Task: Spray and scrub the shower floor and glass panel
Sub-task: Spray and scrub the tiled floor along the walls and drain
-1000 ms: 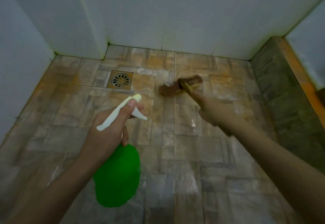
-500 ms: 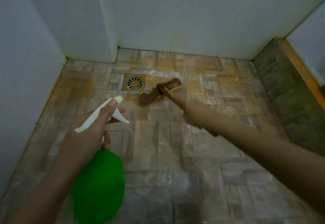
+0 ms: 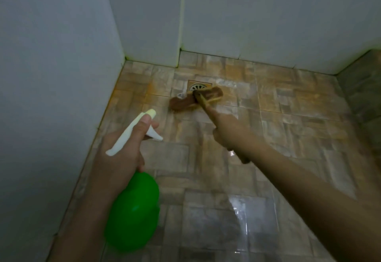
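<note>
Looking down into the far left corner of the shower floor point(image 3: 288, 117). My left hand point(image 3: 121, 152) is wrapped round the neck of the green spray bottle point(image 3: 134, 210), near left, held up off the tiles, with one finger lying along the top of its white sprayer head point(image 3: 132, 136). The hand hides the neck completely, and the green body is just a soft blur.

My right hand point(image 3: 228, 134) is clenched round the handle of the scrub brush point(image 3: 195, 99), index finger stretched along it toward the head. Most of the handle is buried in the fist; only a dark stub pokes out under the wrist. The brush head sits on the tiles right at the drain point(image 3: 198, 86) and covers its near half. It's smeared, so I can't make out the bristles.

There's a wet shine on the near tiles point(image 3: 241, 208). A darker raised ledge point(image 3: 367, 80) is cut off at the right edge. I can't tell whether any of the pale walls point(image 3: 268, 14) is glass.
</note>
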Demonstrator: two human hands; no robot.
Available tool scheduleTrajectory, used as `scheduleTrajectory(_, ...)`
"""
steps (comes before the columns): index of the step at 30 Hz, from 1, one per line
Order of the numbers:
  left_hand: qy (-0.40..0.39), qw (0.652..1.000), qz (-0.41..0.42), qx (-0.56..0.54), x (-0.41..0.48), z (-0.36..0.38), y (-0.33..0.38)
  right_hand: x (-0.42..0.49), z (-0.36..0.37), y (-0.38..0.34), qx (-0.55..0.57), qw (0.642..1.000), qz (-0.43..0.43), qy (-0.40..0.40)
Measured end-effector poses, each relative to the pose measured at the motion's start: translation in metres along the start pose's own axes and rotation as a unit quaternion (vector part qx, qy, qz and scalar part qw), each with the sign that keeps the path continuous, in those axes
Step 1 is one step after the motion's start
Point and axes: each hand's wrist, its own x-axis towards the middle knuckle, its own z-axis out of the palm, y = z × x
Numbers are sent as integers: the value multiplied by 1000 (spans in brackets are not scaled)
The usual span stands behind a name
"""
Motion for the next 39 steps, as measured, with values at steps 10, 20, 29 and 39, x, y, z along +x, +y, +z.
scheduleTrajectory(10,45,999,15,-23,-4,-22,-2,-35,26,-30,-1,1000,14,6)
scheduleTrajectory(20,100,994,12,-37,-35,-64,-10,-84,41,-80,-61,993,-58,-83)
scheduleTrajectory(29,122,992,7,-33,-58,-96,-24,-43,48,-150,36,996,-39,-70)
scheduleTrajectory(39,135,991,5,-21,-59,-107,-34,39,38,-179,63,998,9,-17)
